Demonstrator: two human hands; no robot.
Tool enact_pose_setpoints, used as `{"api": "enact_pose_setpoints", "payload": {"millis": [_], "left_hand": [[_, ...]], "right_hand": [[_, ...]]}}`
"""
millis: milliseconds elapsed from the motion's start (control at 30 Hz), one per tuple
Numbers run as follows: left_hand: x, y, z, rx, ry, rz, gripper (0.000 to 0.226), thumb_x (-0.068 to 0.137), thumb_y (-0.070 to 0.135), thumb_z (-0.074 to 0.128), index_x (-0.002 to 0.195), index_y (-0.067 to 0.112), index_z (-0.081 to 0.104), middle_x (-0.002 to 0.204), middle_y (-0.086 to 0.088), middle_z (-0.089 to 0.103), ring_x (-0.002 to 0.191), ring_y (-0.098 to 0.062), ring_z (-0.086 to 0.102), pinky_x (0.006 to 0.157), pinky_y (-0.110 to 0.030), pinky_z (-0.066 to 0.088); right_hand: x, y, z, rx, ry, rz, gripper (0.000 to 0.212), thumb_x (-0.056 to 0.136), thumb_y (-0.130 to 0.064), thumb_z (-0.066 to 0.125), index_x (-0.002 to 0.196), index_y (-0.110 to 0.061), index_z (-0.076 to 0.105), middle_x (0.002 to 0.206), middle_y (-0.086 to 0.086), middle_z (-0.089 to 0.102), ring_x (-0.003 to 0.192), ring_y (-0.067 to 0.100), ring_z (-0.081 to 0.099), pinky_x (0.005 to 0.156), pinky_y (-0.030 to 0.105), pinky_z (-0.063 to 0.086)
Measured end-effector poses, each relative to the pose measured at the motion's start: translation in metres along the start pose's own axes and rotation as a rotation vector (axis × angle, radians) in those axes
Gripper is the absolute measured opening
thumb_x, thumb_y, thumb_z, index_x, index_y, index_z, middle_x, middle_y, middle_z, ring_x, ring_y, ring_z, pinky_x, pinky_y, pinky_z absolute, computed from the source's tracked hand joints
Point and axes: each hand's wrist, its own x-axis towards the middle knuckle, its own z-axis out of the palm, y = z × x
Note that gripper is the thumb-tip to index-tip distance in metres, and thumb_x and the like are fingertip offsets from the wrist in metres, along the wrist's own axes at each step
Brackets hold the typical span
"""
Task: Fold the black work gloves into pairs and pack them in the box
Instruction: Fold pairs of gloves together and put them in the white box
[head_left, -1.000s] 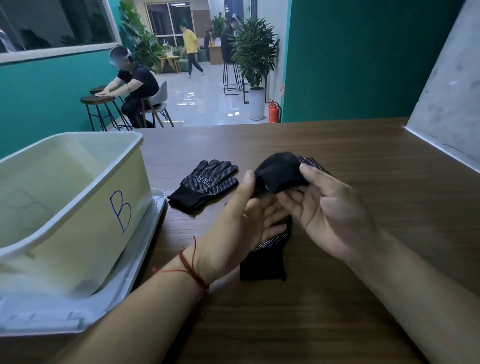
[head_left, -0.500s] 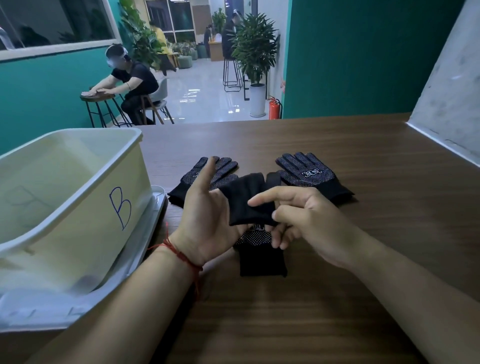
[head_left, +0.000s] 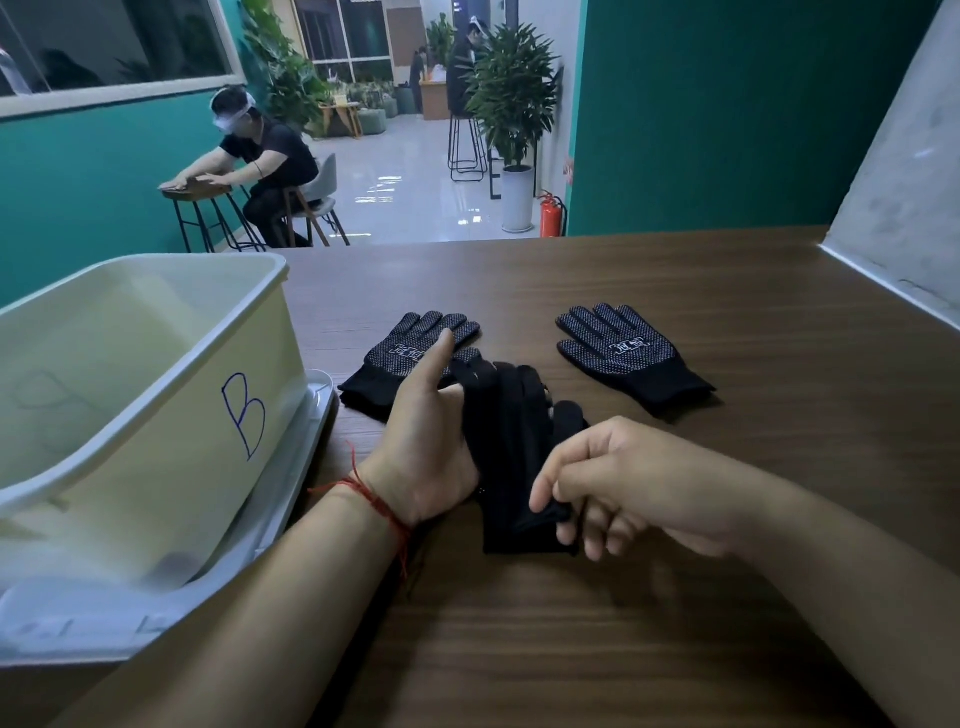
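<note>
Looking down through the head view, the task seemed to stand early. The box, marked with a B, sat on its lid out to the left of the left grip, and no glove showed in the part of its inside that could be seen. Nothing looked packed yet, then. One bundle was in hand, and folding it, boxing it and dealing with the rest was all left to do.

The stacked gloves, seemingly two laid one on the other with plain black backs up, lay lengthwise on the counter between the two grips. Their fingers pointed away and their cuff lay nearest the person. The left grip pressed its palm edge against the stack's left side with the thumb stuck up. Its fingers were hidden by the fabric, so I cannot tell whether they were curled or flat. The right grip pinched the cuff end between thumb and forefinger, its other fingers loosely curled below.

Two more lay flat with their dotted palms up. The left dotted glove rested just beyond the left grip, partly behind its thumb. The right dotted glove lay beyond the right grip, apart from it.
</note>
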Motion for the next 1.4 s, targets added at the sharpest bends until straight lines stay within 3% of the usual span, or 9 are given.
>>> {"api": "enact_pose_setpoints", "payload": {"millis": [167, 367, 700, 800, 900, 1100, 1200, 1300, 1400], "left_hand": [[-0.002, -0.001, 0.004, 0.067, 0.068, 0.027, 0.099, 0.096, 0.074, 0.048, 0.149, -0.01, 0.048, 0.153, -0.031, 0.049, 0.139, -0.046, 0.053, 0.115, -0.052, 0.046], [-0.002, -0.005, 0.007, 0.12, 0.085, 0.063, 0.1, 0.098, 0.071, 0.047, 0.153, -0.012, 0.037, 0.15, -0.028, 0.05, 0.142, -0.042, 0.049, 0.122, -0.053, 0.036], [-0.005, -0.008, 0.016, 0.147, 0.058, 0.067, 0.072, 0.102, 0.067, 0.042, 0.119, 0.002, 0.069, 0.117, -0.018, 0.07, 0.113, -0.033, 0.068, 0.103, -0.044, 0.052], [-0.004, -0.009, 0.015, 0.154, 0.044, 0.064, 0.073, 0.102, 0.066, 0.041, 0.125, 0.0, 0.065, 0.121, -0.021, 0.066, 0.115, -0.035, 0.065, 0.108, -0.045, 0.05], [-0.003, -0.009, 0.014, 0.168, 0.048, 0.062, 0.073, 0.102, 0.066, 0.041, 0.122, 0.0, 0.065, 0.115, -0.021, 0.068, 0.108, -0.034, 0.068, 0.1, -0.043, 0.053], [-0.004, -0.007, 0.016, 0.175, 0.046, 0.076, 0.068, 0.102, 0.066, 0.043, 0.097, 0.005, 0.073, 0.102, -0.014, 0.069, 0.104, -0.031, 0.066, 0.102, -0.043, 0.05], [-0.001, 0.004, 0.008, 0.185, 0.112, 0.181, 0.066, 0.102, 0.066, 0.042, 0.118, 0.006, 0.065, 0.111, -0.013, 0.069, 0.106, -0.029, 0.066, 0.101, -0.044, 0.049], [0.004, 0.016, -0.002, 0.232, 0.222, 0.278, 0.075, 0.103, 0.063, 0.042, 0.159, 0.013, 0.041, 0.152, -0.013, 0.057, 0.137, -0.024, 0.056, 0.12, -0.046, 0.037], [0.002, 0.018, -0.003, 0.346, 0.283, 0.359, 0.066, 0.109, 0.054, 0.035, 0.164, 0.017, 0.032, 0.162, -0.007, 0.048, 0.147, -0.019, 0.047, 0.125, -0.04, 0.031]], "right_hand": [[0.0, 0.008, 0.002, -0.046, 0.012, -0.01, 0.019, 0.1, -0.008, 0.057, 0.1, -0.01, 0.076, 0.077, 0.009, 0.074, 0.055, 0.016, 0.064, 0.048, 0.022, 0.044], [0.001, 0.012, 0.003, -0.104, 0.024, -0.052, 0.019, 0.102, -0.01, 0.056, 0.103, -0.012, 0.075, 0.071, 0.004, 0.071, 0.05, 0.015, 0.061, 0.047, 0.02, 0.043], [-0.001, 0.016, -0.005, -0.205, -0.023, -0.136, 0.012, 0.105, -0.027, 0.065, 0.111, -0.034, 0.073, 0.067, 0.004, 0.071, 0.044, 0.012, 0.052, 0.045, 0.024, 0.038], [0.002, 0.021, -0.001, -0.321, 0.19, -0.288, 0.004, 0.098, -0.031, 0.075, 0.1, -0.033, 0.077, 0.055, 0.001, 0.066, 0.041, 0.008, 0.052, 0.048, 0.02, 0.041], [0.009, 0.029, 0.003, -0.478, 0.52, -0.617, 0.009, 0.089, -0.027, 0.084, 0.088, -0.034, 0.08, 0.063, -0.011, 0.064, 0.057, 0.009, 0.061, 0.058, 0.02, 0.046], [0.017, 0.038, 0.006, -0.649, 0.237, -0.641, 0.014, 0.095, -0.036, 0.077, 0.108, -0.04, 0.079, 0.109, -0.021, 0.067, 0.109, 0.007, 0.064, 0.095, 0.029, 0.051], [0.018, 0.037, 0.005, -0.634, 0.229, -0.607, 0.015, 0.096, -0.037, 0.077, 0.11, -0.042, 0.079, 0.11, -0.022, 0.065, 0.109, 0.006, 0.062, 0.092, 0.026, 0.05], [0.018, 0.038, 0.005, -0.627, 0.231, -0.604, 0.015, 0.096, -0.035, 0.078, 0.11, -0.041, 0.079, 0.108, -0.022, 0.065, 0.108, 0.006, 0.062, 0.092, 0.023, 0.049], [0.017, 0.039, 0.005, -0.618, 0.238, -0.592, 0.014, 0.095, -0.035, 0.079, 0.108, -0.04, 0.08, 0.107, -0.023, 0.066, 0.106, 0.007, 0.062, 0.089, 0.021, 0.049]]}}
